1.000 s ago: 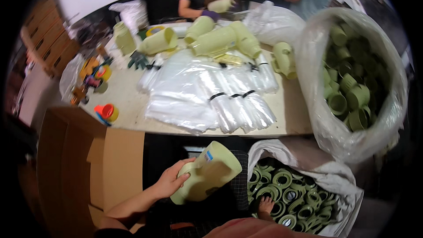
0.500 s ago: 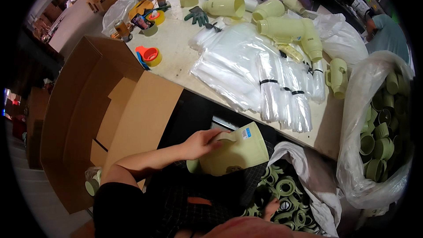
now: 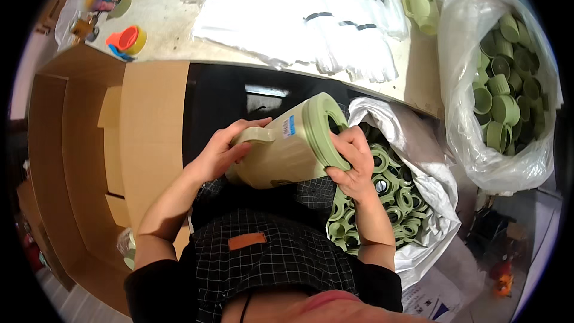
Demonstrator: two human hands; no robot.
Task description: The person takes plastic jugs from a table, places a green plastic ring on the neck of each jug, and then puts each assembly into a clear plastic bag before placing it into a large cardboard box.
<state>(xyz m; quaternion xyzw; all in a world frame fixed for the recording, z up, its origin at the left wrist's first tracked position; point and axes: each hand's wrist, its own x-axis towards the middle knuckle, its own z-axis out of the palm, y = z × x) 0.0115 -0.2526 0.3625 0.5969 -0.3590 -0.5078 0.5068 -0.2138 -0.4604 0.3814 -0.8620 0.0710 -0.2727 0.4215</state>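
A pale green jug (image 3: 272,157) with a handle and a small blue-and-white label lies tilted over my lap. My left hand (image 3: 221,148) is closed around its handle side. At the jug's wide end sits a darker green ring-shaped collar (image 3: 312,134) with an opening. My right hand (image 3: 354,164) grips this collar, thumb at its lower edge and fingers curled into the opening. Whether the collar is fully seated on the jug cannot be seen. Beside my right forearm, several similar green collars (image 3: 391,203) lie in a white sack (image 3: 435,203).
A large cardboard box (image 3: 154,143) stands open at my left. Ahead is a table (image 3: 161,0) with clear plastic bags (image 3: 263,12), tape rolls (image 3: 133,39) and another jug (image 3: 423,9). At the right, a clear plastic sack (image 3: 457,96) holds several green cups (image 3: 502,107).
My right hand has come up from the sack with a green collar and brought it to the jug's wide end. The view has tipped downward. My left hand still holds the jug.
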